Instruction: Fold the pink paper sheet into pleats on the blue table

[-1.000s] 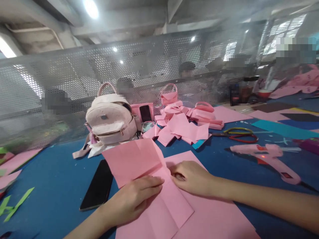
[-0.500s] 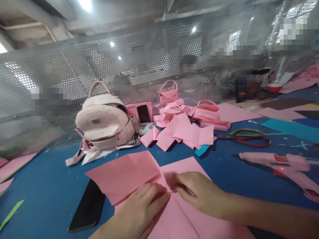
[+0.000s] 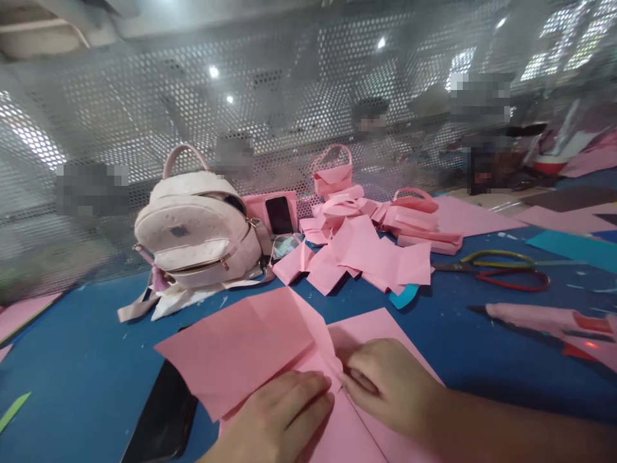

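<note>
In the head view a folded sheet of pink paper [image 3: 241, 344] lies in front of me, its upper flap raised toward the left. My left hand [image 3: 284, 411] rests on its lower part, fingers stretched side by side and pressing it down. With curled fingers, my right hand [image 3: 385, 382] pinches the paper's edge near the fold; the exact grip is partly hidden. Another pink sheet [image 3: 380, 321] lies flat beneath that hand. A black phone [image 3: 161, 411] is on the table left of the paper, partly covered by the flap.
A pale backpack [image 3: 197, 225] stands behind the paper, beside a pile of pink paper pieces [image 3: 366, 251] and small paper bags [image 3: 332, 180]. Scissors [image 3: 511, 267] and a pink glue gun [image 3: 544, 321] with a red light lie right. Behind runs a perforated metal partition [image 3: 289, 96].
The camera view has shifted slightly, so scissors and glue gun appear farther right. Both hands stay on the folded paper; its edge by my right hand stands up a little more.
</note>
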### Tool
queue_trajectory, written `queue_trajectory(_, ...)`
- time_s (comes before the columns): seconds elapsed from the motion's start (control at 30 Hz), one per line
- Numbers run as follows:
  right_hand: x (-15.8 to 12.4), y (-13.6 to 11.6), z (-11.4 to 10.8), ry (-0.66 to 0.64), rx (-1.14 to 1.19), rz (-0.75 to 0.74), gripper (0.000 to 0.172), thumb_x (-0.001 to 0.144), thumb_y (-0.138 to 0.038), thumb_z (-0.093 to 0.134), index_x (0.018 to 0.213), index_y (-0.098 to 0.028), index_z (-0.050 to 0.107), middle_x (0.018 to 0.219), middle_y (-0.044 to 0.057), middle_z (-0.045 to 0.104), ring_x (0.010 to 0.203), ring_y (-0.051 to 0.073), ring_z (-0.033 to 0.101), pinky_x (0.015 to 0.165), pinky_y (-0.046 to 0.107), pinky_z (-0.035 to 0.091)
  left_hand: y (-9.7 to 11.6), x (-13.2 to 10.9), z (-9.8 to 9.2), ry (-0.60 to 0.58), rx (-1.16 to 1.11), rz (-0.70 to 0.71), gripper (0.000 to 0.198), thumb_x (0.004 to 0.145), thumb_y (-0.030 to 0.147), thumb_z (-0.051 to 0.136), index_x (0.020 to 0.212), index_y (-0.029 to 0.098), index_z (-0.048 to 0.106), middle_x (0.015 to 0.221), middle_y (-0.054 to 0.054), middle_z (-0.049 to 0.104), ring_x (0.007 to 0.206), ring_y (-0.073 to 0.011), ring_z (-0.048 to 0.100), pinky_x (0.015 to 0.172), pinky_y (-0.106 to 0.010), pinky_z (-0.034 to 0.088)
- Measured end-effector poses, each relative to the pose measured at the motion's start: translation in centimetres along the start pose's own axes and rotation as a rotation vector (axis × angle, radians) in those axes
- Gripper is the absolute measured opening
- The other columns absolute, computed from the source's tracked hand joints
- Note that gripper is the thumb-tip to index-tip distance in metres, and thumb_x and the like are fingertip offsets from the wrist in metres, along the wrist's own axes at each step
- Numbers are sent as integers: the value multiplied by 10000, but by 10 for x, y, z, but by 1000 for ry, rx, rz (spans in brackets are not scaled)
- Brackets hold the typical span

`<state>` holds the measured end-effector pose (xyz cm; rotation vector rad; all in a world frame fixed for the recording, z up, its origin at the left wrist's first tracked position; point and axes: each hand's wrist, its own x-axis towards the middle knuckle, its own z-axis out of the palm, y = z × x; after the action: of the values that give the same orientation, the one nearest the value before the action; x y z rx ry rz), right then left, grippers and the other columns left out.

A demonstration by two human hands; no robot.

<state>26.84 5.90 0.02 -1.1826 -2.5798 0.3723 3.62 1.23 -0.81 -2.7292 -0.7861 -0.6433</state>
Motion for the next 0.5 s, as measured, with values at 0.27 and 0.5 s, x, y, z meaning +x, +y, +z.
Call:
queue_trajectory(0.27,1,-7,-5,-30,76,3,146,785,-176,506,645,-208,482,489,-48,426,463,115,329,503,293,160,3,-2,2,-30,-6,-57,352,1015,262,372,1294,192,575,1197,-83,683,1038,-209,666,835,-302,581)
queue_trajectory(0.5,-1,-6,1,31,134,-21,132,742,-159,516,653,-215,437,500,-61,378,474,115,298,511,280,179,5,-9,7,-125,-42,-88,385,1000,305,442,1375,257,515,1277,-90,622,1102,-224,622,916,-368,550)
